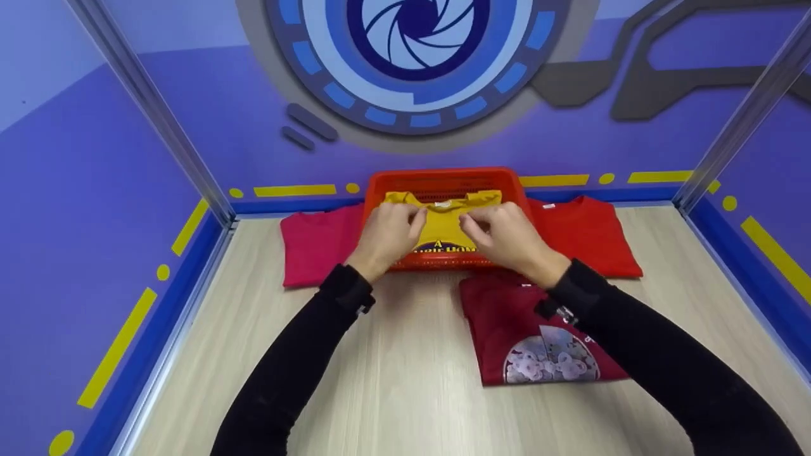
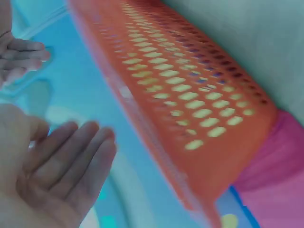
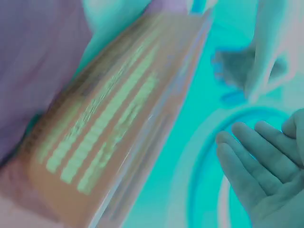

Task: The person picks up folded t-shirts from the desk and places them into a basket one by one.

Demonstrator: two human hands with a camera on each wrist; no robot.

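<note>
A folded yellow T-shirt (image 1: 443,221) with dark lettering lies in a red plastic basket (image 1: 447,173) against the back wall. Over the basket's left side hovers my left hand (image 1: 388,235), and over its right side my right hand (image 1: 512,237). Both wrist views show the palms empty with relaxed fingers: the left hand (image 2: 61,175) and the right hand (image 3: 266,175) are apart from the perforated basket wall (image 2: 242,161). Yellow cloth shows through the holes. The shirt's lower part is hidden behind the basket's front.
A folded pink shirt (image 1: 317,247) lies left of the basket, and a red shirt (image 1: 586,237) lies right of it. In front, a maroon shirt (image 1: 500,329) with a round print sits partly under my right arm. Blue-purple walls enclose the wooden table (image 1: 405,380).
</note>
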